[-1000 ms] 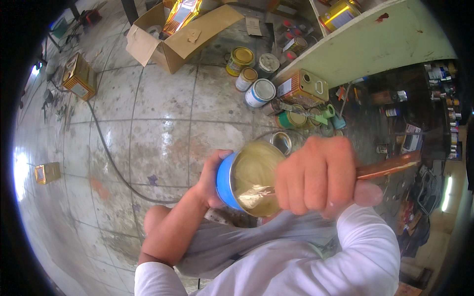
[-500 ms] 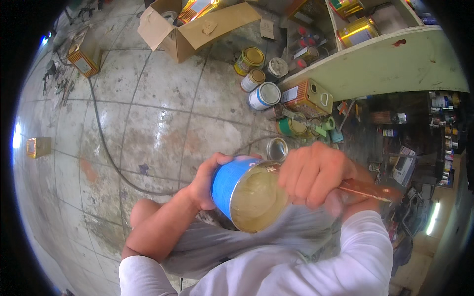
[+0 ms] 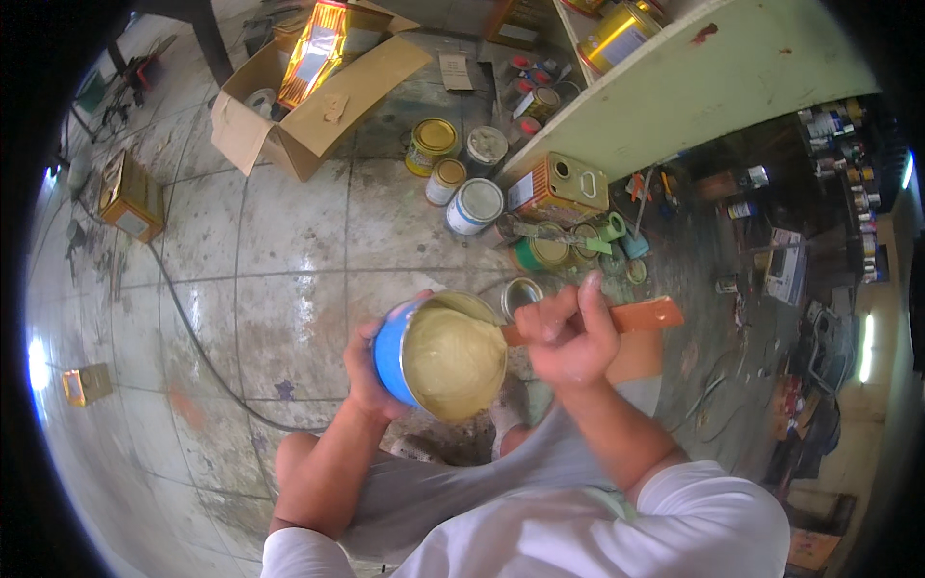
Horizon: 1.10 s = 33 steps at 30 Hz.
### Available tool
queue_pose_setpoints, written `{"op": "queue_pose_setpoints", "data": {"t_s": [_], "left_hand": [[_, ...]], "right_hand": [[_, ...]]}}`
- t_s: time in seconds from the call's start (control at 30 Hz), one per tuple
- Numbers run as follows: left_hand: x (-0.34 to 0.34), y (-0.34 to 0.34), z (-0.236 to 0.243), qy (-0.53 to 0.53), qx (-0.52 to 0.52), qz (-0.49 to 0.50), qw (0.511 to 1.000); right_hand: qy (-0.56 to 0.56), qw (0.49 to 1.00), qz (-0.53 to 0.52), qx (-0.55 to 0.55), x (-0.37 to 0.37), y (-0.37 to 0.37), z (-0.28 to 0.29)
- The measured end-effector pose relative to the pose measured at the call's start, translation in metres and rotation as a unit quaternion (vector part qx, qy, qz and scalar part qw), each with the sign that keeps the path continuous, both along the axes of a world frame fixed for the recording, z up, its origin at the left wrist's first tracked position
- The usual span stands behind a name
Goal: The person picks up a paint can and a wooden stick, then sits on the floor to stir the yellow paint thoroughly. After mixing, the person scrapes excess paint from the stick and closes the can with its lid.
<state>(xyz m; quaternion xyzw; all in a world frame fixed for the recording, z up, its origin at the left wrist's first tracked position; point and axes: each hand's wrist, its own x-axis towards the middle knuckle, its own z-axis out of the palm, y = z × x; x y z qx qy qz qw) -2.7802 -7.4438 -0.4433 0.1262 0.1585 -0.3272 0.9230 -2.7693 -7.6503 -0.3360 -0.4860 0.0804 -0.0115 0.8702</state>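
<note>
My left hand (image 3: pixel 363 374) grips a blue tin (image 3: pixel 389 354) around its side. The tin is tilted, its mouth turned up and to the right. Thick, pale yellow-beige paste (image 3: pixel 453 358) fills much of it, with a smeared surface. At the tin's right rim, my right hand (image 3: pixel 576 337) is closed on a putty knife (image 3: pixel 647 315) with a flat reddish-brown handle. A hole shows near the handle's outer end, which points right. The blade end reaches the rim and is mostly hidden. My right thumb points up, away from me.
An open round tin (image 3: pixel 521 297) stands on the floor just beyond my hands. Further off are several cans (image 3: pixel 474 205), a rectangular metal can (image 3: pixel 559 185) and a pale green shelf (image 3: pixel 674 87). A cardboard box (image 3: pixel 352 91) lies far left of them. A dark hose (image 3: pixel 198 344) crosses the tiles.
The tin has shifted left and its mouth now faces me more. My right hand has turned over and moved away from the paste, the handle now angled slightly upward. My view has shifted too.
</note>
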Motion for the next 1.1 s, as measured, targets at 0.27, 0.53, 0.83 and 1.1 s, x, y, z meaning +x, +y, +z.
{"op": "queue_pose_setpoints", "data": {"t_s": [0.27,0.53,0.83,1.1], "left_hand": [[0.022,-0.009,-0.021,0.046,0.057,0.101,0.992],[0.026,-0.028,-0.028,-0.035,0.087,0.048,0.994],[0.016,-0.025,-0.017,-0.033,0.015,-0.006,0.999],[0.006,-0.023,-0.020,0.032,0.038,-0.016,0.999]], "right_hand": [[0.061,0.977,-0.204,0.011,-0.011,0.045,-0.005],[0.130,0.967,-0.220,0.015,0.035,0.059,0.033],[0.015,0.992,-0.113,0.052,0.049,0.007,0.052],[-0.034,0.996,-0.045,0.071,0.042,0.041,0.001]]}}
